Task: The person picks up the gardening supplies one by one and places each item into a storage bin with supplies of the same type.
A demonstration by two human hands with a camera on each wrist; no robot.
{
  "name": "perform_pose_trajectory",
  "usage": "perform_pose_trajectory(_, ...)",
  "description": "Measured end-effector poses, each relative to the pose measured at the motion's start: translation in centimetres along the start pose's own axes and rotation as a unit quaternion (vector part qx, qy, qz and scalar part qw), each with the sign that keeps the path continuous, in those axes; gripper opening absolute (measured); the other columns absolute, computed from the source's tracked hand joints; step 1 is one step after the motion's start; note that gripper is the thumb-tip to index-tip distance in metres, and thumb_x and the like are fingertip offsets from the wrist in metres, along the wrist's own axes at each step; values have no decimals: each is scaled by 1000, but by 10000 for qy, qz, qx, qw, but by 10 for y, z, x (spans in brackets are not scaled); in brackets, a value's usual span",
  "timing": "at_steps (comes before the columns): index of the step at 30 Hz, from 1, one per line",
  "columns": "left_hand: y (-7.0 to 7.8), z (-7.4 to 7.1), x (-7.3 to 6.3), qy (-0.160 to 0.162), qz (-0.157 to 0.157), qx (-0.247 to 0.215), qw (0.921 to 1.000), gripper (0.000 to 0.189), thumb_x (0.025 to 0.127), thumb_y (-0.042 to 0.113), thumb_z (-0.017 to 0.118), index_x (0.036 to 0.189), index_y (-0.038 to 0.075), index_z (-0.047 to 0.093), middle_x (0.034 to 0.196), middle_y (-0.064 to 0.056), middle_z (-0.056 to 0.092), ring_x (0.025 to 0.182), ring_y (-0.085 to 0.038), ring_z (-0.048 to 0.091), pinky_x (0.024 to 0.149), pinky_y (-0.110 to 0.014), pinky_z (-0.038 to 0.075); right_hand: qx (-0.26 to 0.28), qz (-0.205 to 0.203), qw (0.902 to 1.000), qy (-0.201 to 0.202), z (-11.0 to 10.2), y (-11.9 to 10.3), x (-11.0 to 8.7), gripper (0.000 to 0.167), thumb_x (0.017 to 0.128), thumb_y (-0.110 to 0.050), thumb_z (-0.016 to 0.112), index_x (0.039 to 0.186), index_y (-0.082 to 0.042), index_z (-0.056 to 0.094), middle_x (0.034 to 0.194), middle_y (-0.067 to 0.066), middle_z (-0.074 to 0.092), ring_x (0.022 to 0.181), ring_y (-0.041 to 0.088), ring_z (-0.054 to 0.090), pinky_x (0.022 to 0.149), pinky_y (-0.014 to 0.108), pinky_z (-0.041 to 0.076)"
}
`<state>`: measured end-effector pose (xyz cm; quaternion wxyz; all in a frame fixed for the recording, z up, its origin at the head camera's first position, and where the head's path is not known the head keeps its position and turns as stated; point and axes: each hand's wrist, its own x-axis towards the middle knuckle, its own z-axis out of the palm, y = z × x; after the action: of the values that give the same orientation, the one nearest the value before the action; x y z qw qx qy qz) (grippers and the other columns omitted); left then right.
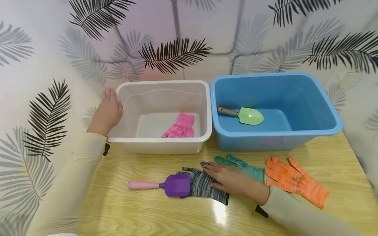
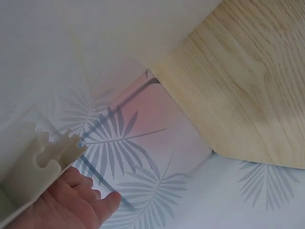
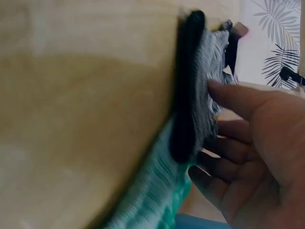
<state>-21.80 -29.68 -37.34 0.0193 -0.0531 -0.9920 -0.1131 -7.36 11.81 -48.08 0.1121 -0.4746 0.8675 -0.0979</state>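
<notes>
On the table (image 1: 133, 213) we see the grey glove (image 1: 200, 187) in front of the white tub (image 1: 165, 140), its cuff toward our lower right in the head view. Our right hand (image 1: 228, 178) lies over it, touching it, the fingers loosely extended with gaps between them rather than clasped round it. Our left hand (image 1: 106, 113) is up against the white tub's left side, at the rim; we cannot tell whether it grips the rim or merely rests there. The purple blade of the scoop (image 1: 176, 186) overlaps the grey glove's finger end, and its pink handle points left. Just beyond our right hand we have the green glove (image 1: 248, 167), and the orange glove (image 1: 295, 178) is right beside that one, fingers toward the blue tub (image 1: 277, 133). A pink glove (image 1: 180, 127) is inside the white tub, toward its right side. In the blue tub, at the left, we see a trowel (image 1: 250, 116) with a light green blade and wooden handle.
</notes>
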Motion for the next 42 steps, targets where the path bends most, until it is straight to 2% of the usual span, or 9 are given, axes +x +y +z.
perform_pose_trajectory(6, 3, -5, -2, 22, 7, 38, 10000, 58, 97, 14, 26, 140, -18, 5, 144, -38, 8, 134, -48, 7, 106, -56, 16, 158, 215, 9993, 264, 9, 0, 0, 59, 89, -30, 61, 137, -1, 44, 141, 17, 41, 130, 32, 36, 98, 41, 40)
perform_pose_trajectory(13, 2, -3, 0, 56, 46, 100, 9999, 57, 97, 14, 27, 140, -18, 6, 144, -37, 10, 135, -47, 8, 107, -54, 15, 208, 485, 9970, 567, 8, -5, -4, 58, 86, -24, 66, 135, 0, 46, 139, 18, 43, 127, 33, 40, 93, 41, 45)
perform_pose_trajectory(18, 1, -2, 0, 48, -32, 97, 9999, 57, 98, 15, 27, 141, -16, 6, 145, -36, 11, 135, -46, 8, 107, -54, 16, 331, 859, 9918, 882, 4, -10, -11, 51, 83, -17, 69, 128, 3, 53, 132, 20, 50, 117, 33, 50, 83, 40, 51)
perform_pose_trajectory(22, 1, -2, -1, 49, -83, 88, 9999, 57, 98, 16, 27, 141, -16, 6, 145, -36, 11, 135, -46, 9, 107, -54, 16, 482, 1323, 9842, 1075, 3, -11, -19, 45, 82, -12, 70, 122, 3, 58, 125, 18, 56, 105, 31, 59, 74, 38, 54)
perform_pose_trajectory(26, 1, -3, -3, 37, -134, 93, 9999, 57, 98, 16, 27, 141, -16, 6, 145, -35, 11, 135, -45, 9, 107, -54, 16, 674, 1713, 9752, 1228, 5, -9, -25, 37, 81, -9, 70, 116, 0, 63, 115, 12, 63, 101, 27, 61, 76, 37, 53)
perform_pose_trajectory(30, 2, -3, -4, 10, -174, 80, 9998, 57, 98, 15, 27, 141, -16, 6, 145, -35, 12, 136, -45, 9, 107, -54, 17, 643, 1761, 9729, 1351, 8, -6, -28, 31, 79, -10, 73, 109, -3, 67, 103, 8, 67, 95, 24, 63, 75, 36, 53)
perform_pose_trajectory(36, 5, -3, -5, 18, -166, 46, 9998, 57, 98, 15, 27, 141, -15, 7, 146, -35, 12, 135, -46, 11, 107, -54, 17, 491, 1827, 9751, 1156, 9, -4, -29, 27, 78, -17, 75, 101, -5, 69, 94, 5, 66, 88, 21, 62, 71, 33, 53)
perform_pose_trajectory(42, 4, 0, -3, 154, -47, 138, 9998, 56, 98, 15, 28, 141, -16, 9, 145, -36, 14, 134, -47, 12, 107, -55, 18, 860, 2025, 9710, 933, 10, -5, -31, 30, 76, -22, 76, 99, -4, 68, 92, 3, 62, 83, 17, 60, 67, 30, 52)
